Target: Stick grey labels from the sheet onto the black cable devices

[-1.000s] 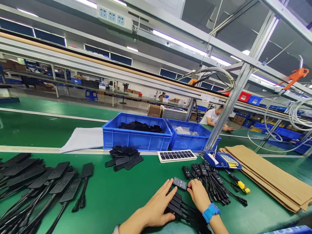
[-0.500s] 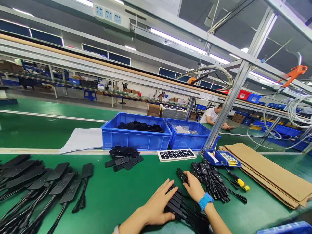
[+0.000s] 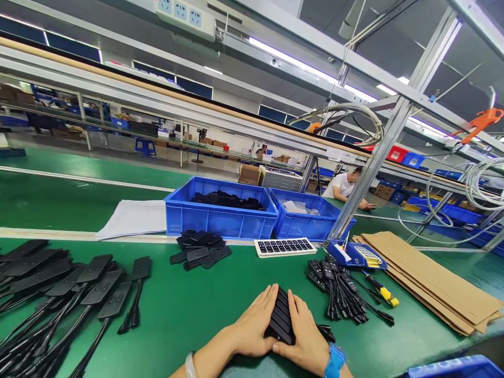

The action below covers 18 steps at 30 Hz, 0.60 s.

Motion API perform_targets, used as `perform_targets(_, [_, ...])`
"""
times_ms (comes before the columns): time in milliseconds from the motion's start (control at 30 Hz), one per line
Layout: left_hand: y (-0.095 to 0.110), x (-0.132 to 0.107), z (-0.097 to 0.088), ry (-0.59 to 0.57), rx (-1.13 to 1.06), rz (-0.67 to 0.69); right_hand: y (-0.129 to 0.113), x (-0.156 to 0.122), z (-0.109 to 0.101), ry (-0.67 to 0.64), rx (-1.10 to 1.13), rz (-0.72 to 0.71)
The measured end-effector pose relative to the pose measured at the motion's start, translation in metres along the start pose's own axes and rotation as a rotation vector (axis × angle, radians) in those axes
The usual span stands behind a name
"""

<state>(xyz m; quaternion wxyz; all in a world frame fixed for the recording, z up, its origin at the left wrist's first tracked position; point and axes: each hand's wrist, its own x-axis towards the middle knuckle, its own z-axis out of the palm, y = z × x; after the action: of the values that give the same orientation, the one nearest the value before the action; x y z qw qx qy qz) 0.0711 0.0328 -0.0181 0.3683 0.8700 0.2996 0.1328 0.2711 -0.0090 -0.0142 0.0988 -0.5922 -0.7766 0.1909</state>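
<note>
A tight row of flat black cable modules (image 3: 282,315) lies on the green bench in front of me. My left hand (image 3: 254,321) presses along its left side, fingers together and pointing forward. Against its right side is my right hand (image 3: 307,336), so the row is squeezed between both hands, thumbs almost meeting at the near end. The cables are mostly covered by my right hand; a few black plug ends (image 3: 326,333) stick out beyond it. Just to the right lies a bunch of labelled black cable modules (image 3: 336,278).
Unlabelled cable modules (image 3: 94,286) spread over the left side. Loose black covers (image 3: 199,254) lie before a blue bin (image 3: 220,220) of black parts. A label sheet (image 3: 285,247), yellow-handled tool (image 3: 384,294) and cardboard sheets (image 3: 429,278) are further right. A person (image 3: 343,185) sits beyond.
My right hand has brought a labelled module away from the right bunch, back to the row, and now presses the row's right side. My left hand has shifted to its left side.
</note>
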Motion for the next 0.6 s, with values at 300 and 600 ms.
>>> perform_targets(300, [-0.016, -0.003, 0.003, 0.177, -0.349, 0.127, -0.005, 0.006, -0.006, 0.102, 0.465, -0.003])
perform_targets(600, [-0.023, -0.004, -0.003, 0.205, 0.095, -0.075, 0.008, -0.049, -0.067, -0.104, 2.16, 0.118])
